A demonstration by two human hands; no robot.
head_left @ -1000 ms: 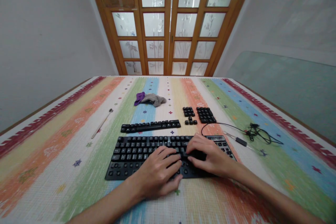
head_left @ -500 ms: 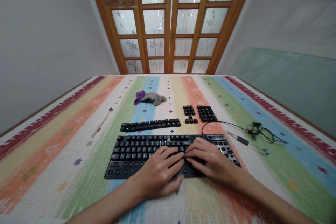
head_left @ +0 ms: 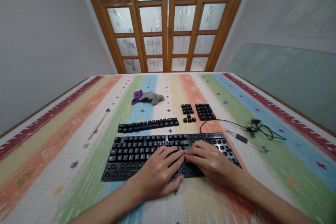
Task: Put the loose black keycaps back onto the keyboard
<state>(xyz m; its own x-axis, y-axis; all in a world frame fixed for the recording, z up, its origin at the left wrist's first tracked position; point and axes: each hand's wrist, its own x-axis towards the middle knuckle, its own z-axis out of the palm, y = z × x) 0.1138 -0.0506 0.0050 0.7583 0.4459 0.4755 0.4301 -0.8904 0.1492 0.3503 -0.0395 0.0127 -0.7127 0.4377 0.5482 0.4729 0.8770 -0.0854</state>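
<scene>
A black keyboard (head_left: 123, 165) lies before me with keycaps on its upper left rows, while bare switch posts show in the bottom rows and number pad. My left hand (head_left: 162, 171) rests over its middle, fingers stretched out and thumb apart, holding nothing visible. My right hand (head_left: 207, 159) is closed in a pinch at the keyboard's right-centre, its fingertips meeting those of my left. Whatever lies between the right fingertips is hidden. Behind the keyboard is a row of loose keycaps (head_left: 148, 125). Number-pad keycaps (head_left: 205, 112) and smaller keycap groups (head_left: 187, 109) sit further right.
A grey and purple cloth (head_left: 151, 98) lies at the back. To the left is a thin brush (head_left: 99, 123). On the right are a coiled cable (head_left: 256, 127) and a wire puller with a black handle (head_left: 242, 138). A striped cloth (head_left: 65, 189) covers the table.
The right fingers have drawn closer together at the left fingertips. The view has shifted slightly; the loose keycaps and other objects stay in place.
</scene>
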